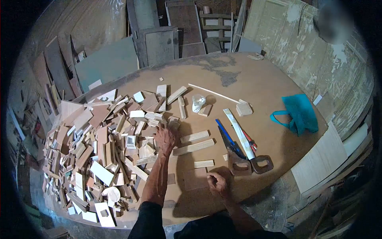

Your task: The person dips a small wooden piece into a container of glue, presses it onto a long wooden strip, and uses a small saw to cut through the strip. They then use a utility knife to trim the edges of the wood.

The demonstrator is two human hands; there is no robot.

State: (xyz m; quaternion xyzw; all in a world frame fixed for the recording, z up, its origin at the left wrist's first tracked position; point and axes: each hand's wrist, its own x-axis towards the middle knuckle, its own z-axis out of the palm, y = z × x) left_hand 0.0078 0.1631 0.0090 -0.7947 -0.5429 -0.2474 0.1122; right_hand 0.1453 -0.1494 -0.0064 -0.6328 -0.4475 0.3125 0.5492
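My left hand [165,138] reaches to the right edge of a large heap of wood offcuts [101,149]. Its fingers are spread and bent down over small blocks there; nothing shows gripped in them. Beside it two long wood strips [193,147] lie roughly parallel, with a shorter strip [204,163] nearer to me. My right hand [218,184] is loosely curled at the table's near side, with no object visible in it. A thin brown board [195,179] lies flat just left of that hand.
Handsaws [240,167] lie together right of the strips. Behind them are a clear cup [198,102], a small block [205,110], a thin stick [215,92] and a stack of small wood pieces [244,108]. A teal bag [299,114] sits at the table's right edge. Boards lean all around.
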